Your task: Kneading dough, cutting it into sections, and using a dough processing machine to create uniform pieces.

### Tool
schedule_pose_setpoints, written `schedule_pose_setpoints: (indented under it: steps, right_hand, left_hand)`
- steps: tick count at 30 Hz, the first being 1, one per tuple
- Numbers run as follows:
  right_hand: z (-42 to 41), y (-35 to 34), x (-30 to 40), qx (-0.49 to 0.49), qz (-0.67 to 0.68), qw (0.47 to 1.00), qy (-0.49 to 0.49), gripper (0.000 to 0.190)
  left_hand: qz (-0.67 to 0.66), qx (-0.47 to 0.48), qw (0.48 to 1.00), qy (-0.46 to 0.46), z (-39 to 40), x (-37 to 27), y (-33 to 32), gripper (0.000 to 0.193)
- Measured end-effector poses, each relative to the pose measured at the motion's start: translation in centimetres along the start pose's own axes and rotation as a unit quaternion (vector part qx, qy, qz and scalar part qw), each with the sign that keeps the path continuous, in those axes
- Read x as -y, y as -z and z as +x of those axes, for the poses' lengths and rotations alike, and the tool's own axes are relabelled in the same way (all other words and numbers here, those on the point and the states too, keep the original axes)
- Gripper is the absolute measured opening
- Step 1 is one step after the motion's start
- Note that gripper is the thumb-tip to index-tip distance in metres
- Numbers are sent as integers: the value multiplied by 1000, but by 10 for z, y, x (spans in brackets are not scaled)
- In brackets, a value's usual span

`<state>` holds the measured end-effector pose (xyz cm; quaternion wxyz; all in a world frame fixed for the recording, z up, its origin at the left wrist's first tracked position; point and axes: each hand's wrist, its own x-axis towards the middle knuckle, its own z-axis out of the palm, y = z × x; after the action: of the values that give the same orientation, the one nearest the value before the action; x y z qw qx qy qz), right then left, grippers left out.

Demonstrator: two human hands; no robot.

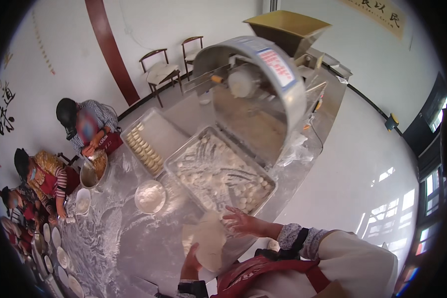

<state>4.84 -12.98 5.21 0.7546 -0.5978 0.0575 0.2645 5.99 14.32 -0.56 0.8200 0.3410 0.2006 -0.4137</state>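
Note:
A large pale slab of dough (207, 240) lies before me at the near edge of the floured table. My left hand (192, 259) is against its lower left side, the fingers partly behind the dough. With its fingers spread, my right hand (242, 222) is at the dough's upper right side, next to the near corner of a metal tray (272, 190). The tray holds flour and many small round dough pieces (247, 195). To the left of the tray stands a white bowl of flour (150, 196).
A machine with a round metal guard (298, 85) stands behind the tray. A white tray of dumplings (145, 149) is at its left. Several co-workers in aprons sit along the left side, near a metal bowl of filling (93, 173) and several white dishes (62, 257).

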Motion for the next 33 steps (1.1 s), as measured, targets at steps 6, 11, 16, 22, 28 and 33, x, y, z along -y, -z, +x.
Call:
schedule_pose_setpoints:
  steps: [6, 11, 16, 22, 28, 33]
  right_hand:
    - [-146, 85, 34, -146, 67, 986, 41, 93]
    - [-240, 139, 49, -272, -23, 944, 186, 93]
    - [-275, 194, 83, -365, -113, 877, 293, 92]
    - [-311, 262, 194, -454, -215, 765, 403, 83]
    - [-315, 310, 349, -488, -298, 643, 510, 75]
    - [-275, 329, 449, -482, -200, 631, 574, 73]
  left_hand:
    - [395, 191, 895, -78, 39, 70, -211, 62]
    - [595, 224, 757, -150, 87, 139, -318, 77]
    - [373, 364, 837, -166, 98, 160, -361, 63]
    - [326, 149, 931, -71, 142, 133, -235, 51]
    - [425, 139, 894, -28, 188, 171, -56, 50]
    - [371, -30, 924, -89, 232, 219, -15, 53]
